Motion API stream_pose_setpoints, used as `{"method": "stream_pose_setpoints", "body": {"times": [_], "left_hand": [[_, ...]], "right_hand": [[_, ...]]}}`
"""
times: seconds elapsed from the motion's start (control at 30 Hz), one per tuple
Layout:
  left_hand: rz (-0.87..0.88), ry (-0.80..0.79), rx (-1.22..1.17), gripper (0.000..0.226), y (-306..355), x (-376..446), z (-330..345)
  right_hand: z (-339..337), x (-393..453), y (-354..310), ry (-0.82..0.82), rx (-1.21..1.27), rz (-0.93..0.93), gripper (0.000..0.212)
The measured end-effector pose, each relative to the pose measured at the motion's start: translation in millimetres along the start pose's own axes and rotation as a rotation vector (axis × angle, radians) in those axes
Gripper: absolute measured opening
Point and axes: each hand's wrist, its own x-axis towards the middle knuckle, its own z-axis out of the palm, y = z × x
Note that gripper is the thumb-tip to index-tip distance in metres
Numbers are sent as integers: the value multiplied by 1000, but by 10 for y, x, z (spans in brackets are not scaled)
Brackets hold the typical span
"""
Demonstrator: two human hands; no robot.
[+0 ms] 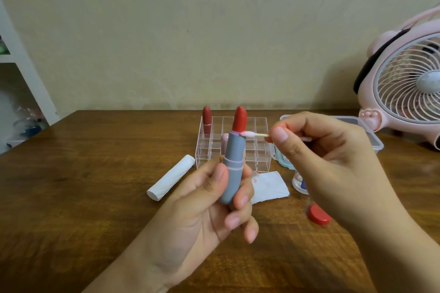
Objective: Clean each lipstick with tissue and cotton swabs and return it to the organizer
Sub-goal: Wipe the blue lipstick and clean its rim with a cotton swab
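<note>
1. The lipstick [232,169] is gripped upright in the left hand [209,204], thumb on one side of the grey case, fingers wrapped on the other; the red bullet is wound out, probably so the collar is exposed.
2. The swab [253,135] is pinched near its middle between thumb and fingers of the right hand [333,157]; its pink-stained tip is set against the rim where bullet meets case; the short grip looks chosen for control.
3. Step in hand, as judged: residue is being cleaned from the rim; return to the organizer [234,145] is not yet done.
4. The clear organizer is kept just behind the hands, within reach; a darker lipstick stands uncapped in its back left cell; a pale tube sits in a nearer cell, partly hidden.
5. A tissue [271,187], marked red, lies flat below the lipstick, likely for wiping; a tissue roll [170,181] lies to the left.
6. A red cap [319,214] rests on the table [71,185] to the right, set aside for recapping; whether it belongs to this lipstick cannot be told.
7. A lidded box [371,135] and a fan [409,83] stand at right.
</note>
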Motion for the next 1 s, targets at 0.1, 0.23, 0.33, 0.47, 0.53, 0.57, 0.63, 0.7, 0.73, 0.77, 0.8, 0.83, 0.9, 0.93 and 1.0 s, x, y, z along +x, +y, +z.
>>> {"method": "stream_pose_setpoints", "body": {"times": [0.1, 0.23, 0.33, 0.47, 0.53, 0.57, 0.63, 0.7, 0.73, 0.77, 0.8, 0.83, 0.9, 0.93, 1.0], "left_hand": [[-7, 19, 25, 28, -11, 5, -13], [-17, 26, 28, 30, -19, 15, -17], [-19, 0, -12, 32, -13, 11, -15], [9, 8, 41, 33, -20, 6, 1], [13, 15, 61, 38, -26, 13, 6], [16, 17, 59, 37, -30, 15, 5], [24, 21, 50, 28, -33, 15, 4], [35, 27, 47, 19, -32, 10, 7], [39, 30, 47, 18, -29, 5, 8], [41, 32, 46, 17, -26, 2, 8], [41, 34, 45, 17, -21, 0, 10], [39, 36, 43, 17, -19, -1, 11], [33, 33, 42, 18, -20, -1, 12], [29, 29, 43, 18, -24, 2, 13], [25, 22, 42, 19, -28, 4, 13]], "right_hand": [[-1, -6, -6, 2, 0, -1, 10], [3, -7, 0, 2, -8, -8, 12], [9, -5, -5, 4, -18, -9, 13], [18, -6, -3, 9, -14, -8, 12], [22, -8, -2, 8, -15, -7, 13], [24, -9, -1, 7, -19, -7, 13], [22, -7, 4, 7, -20, -7, 13], [13, -3, 12, 13, -28, -9, 13], [8, -2, 17, 17, -35, -10, 14], [5, -3, 17, 19, -41, -10, 15], [4, -4, 19, 20, -46, -13, 16], [6, -6, 16, 19, -46, -15, 17], [16, -9, 6, 21, -25, -12, 13], [20, -10, 3, 22, -14, -10, 10], [28, -10, -6, 17, -10, -11, 9]]}}
